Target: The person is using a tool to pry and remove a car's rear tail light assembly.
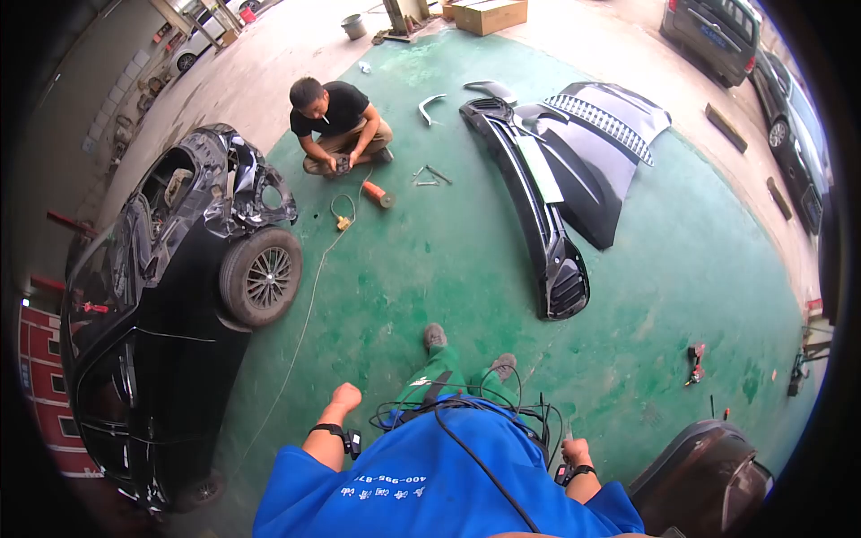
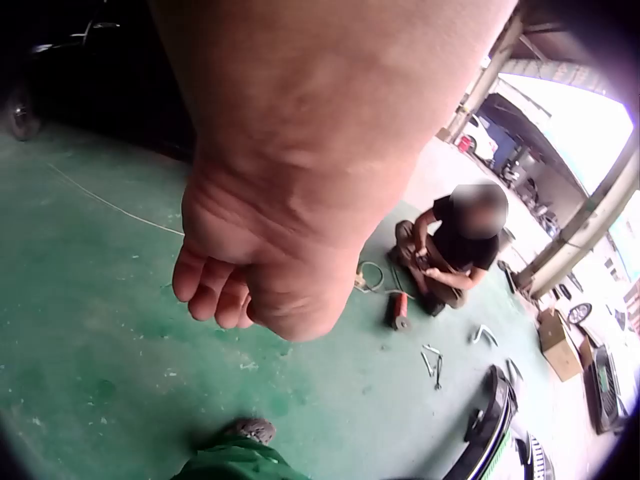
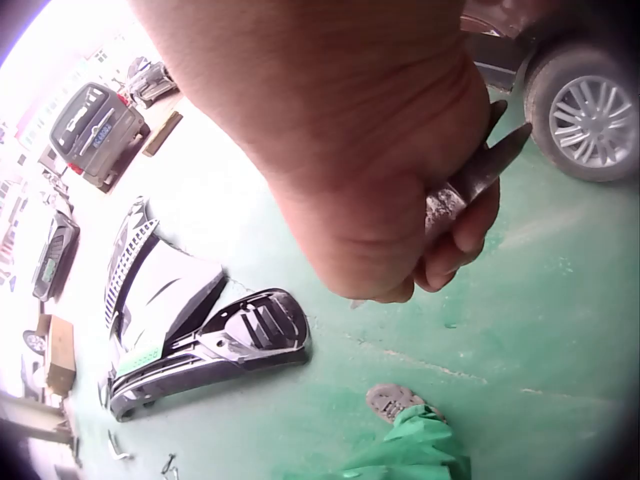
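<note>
My left hand (image 1: 345, 395) hangs over the green floor beside the black car, fingers loosely curled, nothing held. Seen from the left wrist, that hand (image 2: 270, 250) fills the upper middle and hides part of the floor. Down at my right side, my right hand (image 1: 575, 451) grips a metal tool that looks like pliers (image 3: 465, 193). Its two pointed tips stick out spread apart past the hand (image 3: 370, 190) in the right wrist view. The palm and fingers hide the rest of the tool.
A black car (image 1: 179, 359) with a stripped front stands at left. A person (image 1: 334, 125) sits on the floor near an orange cylinder (image 1: 378, 195) and a pale cord (image 1: 309, 314). Ahead lie a bumper (image 1: 529, 215) and a hood (image 1: 592, 170). Red-and-black tools (image 1: 695, 363) lie at right.
</note>
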Demonstrator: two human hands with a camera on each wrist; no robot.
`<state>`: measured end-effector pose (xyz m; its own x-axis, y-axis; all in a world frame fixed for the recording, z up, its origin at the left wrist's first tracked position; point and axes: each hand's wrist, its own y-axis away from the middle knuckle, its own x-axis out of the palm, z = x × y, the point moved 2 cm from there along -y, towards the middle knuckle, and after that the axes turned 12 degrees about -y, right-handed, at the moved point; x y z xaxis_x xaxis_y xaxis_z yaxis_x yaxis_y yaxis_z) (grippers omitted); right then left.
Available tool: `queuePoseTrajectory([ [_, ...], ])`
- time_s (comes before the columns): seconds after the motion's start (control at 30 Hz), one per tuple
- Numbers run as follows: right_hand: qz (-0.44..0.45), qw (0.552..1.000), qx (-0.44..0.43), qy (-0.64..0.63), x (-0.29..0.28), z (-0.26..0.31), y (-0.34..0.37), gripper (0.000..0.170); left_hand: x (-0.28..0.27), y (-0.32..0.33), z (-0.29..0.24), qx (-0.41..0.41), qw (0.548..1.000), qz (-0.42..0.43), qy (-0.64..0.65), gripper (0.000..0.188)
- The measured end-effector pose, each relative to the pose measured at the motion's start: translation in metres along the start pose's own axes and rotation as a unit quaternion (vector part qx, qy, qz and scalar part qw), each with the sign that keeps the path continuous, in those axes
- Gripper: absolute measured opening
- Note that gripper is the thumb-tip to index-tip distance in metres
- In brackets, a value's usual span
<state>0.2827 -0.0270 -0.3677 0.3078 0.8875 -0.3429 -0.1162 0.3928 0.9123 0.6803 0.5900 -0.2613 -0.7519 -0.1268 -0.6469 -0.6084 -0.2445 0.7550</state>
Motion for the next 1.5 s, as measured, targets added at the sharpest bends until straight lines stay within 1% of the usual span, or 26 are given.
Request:
queuePoseTrajectory([
  [0.03, -0.015, 0.999, 0.006, -0.041, -0.002, 0.014, 0.008, 0.015, -0.006, 0.007, 0.004, -0.036, 0.997, 0.069, -0.002, 0.032],
  [0.07, -0.031, 0.996, 0.013, -0.083, -0.003, 0.035, 0.026, 0.016, -0.007, 0.0, 0.011, -0.065, 0.995, 0.069, -0.005, 0.037],
  [0.17, -0.068, 0.991, -0.013, -0.117, 0.001, 0.055, 0.045, 0.018, -0.029, 0.007, 0.0, -0.068, 0.997, 0.042, 0.013, 0.041],
  [0.2, -0.078, 0.99, -0.032, -0.11, 0.003, 0.054, 0.045, 0.02, -0.036, 0.005, -0.007, -0.052, 0.997, 0.046, 0.015, 0.038],
  [0.3, -0.103, 0.991, -0.004, -0.09, 0.02, 0.044, 0.051, 0.021, -0.065, 0.016, -0.04, -0.011, 0.998, 0.017, 0.064, 0.032],
  [0.33, -0.107, 0.991, -0.01, -0.078, 0.028, 0.034, 0.051, 0.025, -0.061, -0.003, -0.037, 0.012, 0.997, -0.005, 0.076, 0.031],
  [0.37, -0.128, 0.991, -0.016, -0.027, 0.034, 0.026, 0.051, 0.027, -0.053, -0.026, -0.037, 0.034, 0.995, -0.026, 0.089, 0.03],
  [0.43, -0.153, 0.986, -0.047, 0.038, 0.05, -0.03, 0.004, 0.031, -0.05, -0.041, -0.035, 0.061, 0.989, -0.058, 0.122, 0.031],
  [0.5, -0.138, 0.988, -0.03, 0.064, 0.062, -0.015, 0.046, 0.035, -0.065, -0.029, -0.039, 0.071, 0.982, -0.079, 0.157, 0.033],
  [0.53, -0.14, 0.989, -0.002, 0.053, 0.07, 0.017, 0.092, 0.04, -0.062, -0.034, -0.032, 0.071, 0.983, -0.079, 0.149, 0.033],
  [0.6, -0.142, 0.987, -0.017, 0.08, 0.08, 0.033, 0.131, 0.044, -0.054, -0.046, -0.015, 0.07, 0.985, -0.083, 0.133, 0.034],
  [0.63, -0.142, 0.985, -0.023, 0.092, 0.086, 0.037, 0.139, 0.046, -0.042, -0.06, 0.0, 0.066, 0.989, -0.046, 0.12, 0.035],
  [0.67, -0.134, 0.987, -0.004, 0.084, 0.088, 0.023, 0.124, 0.049, -0.025, -0.08, 0.018, 0.063, 0.992, -0.009, 0.108, 0.036],
  [0.7, -0.138, 0.988, 0.001, 0.072, 0.088, 0.017, 0.126, 0.05, -0.02, -0.083, 0.027, 0.059, 0.993, 0.03, 0.094, 0.036],
  [0.77, -0.147, 0.988, 0.012, 0.048, 0.092, 0.007, 0.127, 0.052, -0.008, -0.086, 0.047, -0.012, 0.992, 0.085, 0.095, 0.036],
  [0.8, -0.152, 0.986, 0.016, 0.072, 0.093, 0.005, 0.131, 0.054, -0.005, -0.079, 0.055, -0.049, 0.988, 0.115, 0.095, 0.037],
  [0.9, -0.176, 0.981, 0.032, 0.075, 0.097, -0.003, 0.15, 0.054, 0.008, -0.077, 0.078, -0.094, 0.977, 0.119, 0.147, 0.037],
  [1.0, -0.252, 0.944, -0.033, 0.209, 0.091, -0.076, 0.106, 0.053, 0.02, -0.092, 0.091, -0.071, 0.978, 0.12, 0.154, 0.037],
  [1.07, -0.222, 0.945, -0.015, 0.239, 0.102, -0.054, 0.148, 0.053, 0.022, -0.099, 0.092, -0.04, 0.979, 0.123, 0.157, 0.037],
  [1.1, -0.207, 0.945, -0.01, 0.252, 0.116, -0.019, 0.185, 0.053, 0.019, -0.105, 0.09, -0.024, 0.979, 0.121, 0.161, 0.037],
  [1.13, -0.17, 0.964, 0.031, 0.201, 0.128, 0.013, 0.219, 0.052, 0.017, -0.11, 0.087, 0.002, 0.981, 0.112, 0.16, 0.035],
  [1.23, -0.182, 0.972, 0.046, 0.143, 0.154, 0.054, 0.263, 0.049, 0.015, -0.13, 0.08, 0.043, 0.984, 0.102, 0.143, 0.034],
  [1.33, -0.168, 0.979, 0.053, 0.107, 0.158, 0.042, 0.247, 0.047, 0.0, -0.129, 0.075, 0.062, 0.988, 0.044, 0.132, 0.034],
  [1.4, -0.134, 0.979, -0.044, 0.149, 0.153, 0.019, 0.22, 0.044, 0.008, -0.141, 0.08, 0.054, 0.985, 0.038, 0.157, 0.034],
  [1.47, -0.125, 0.976, -0.081, 0.16, 0.151, 0.015, 0.212, 0.043, 0.012, -0.147, 0.084, 0.052, 0.985, 0.053, 0.157, 0.035],
  [1.5, -0.133, 0.977, -0.07, 0.15, 0.152, 0.017, 0.211, 0.043, 0.012, -0.148, 0.088, 0.053, 0.986, 0.07, 0.144, 0.035],
])
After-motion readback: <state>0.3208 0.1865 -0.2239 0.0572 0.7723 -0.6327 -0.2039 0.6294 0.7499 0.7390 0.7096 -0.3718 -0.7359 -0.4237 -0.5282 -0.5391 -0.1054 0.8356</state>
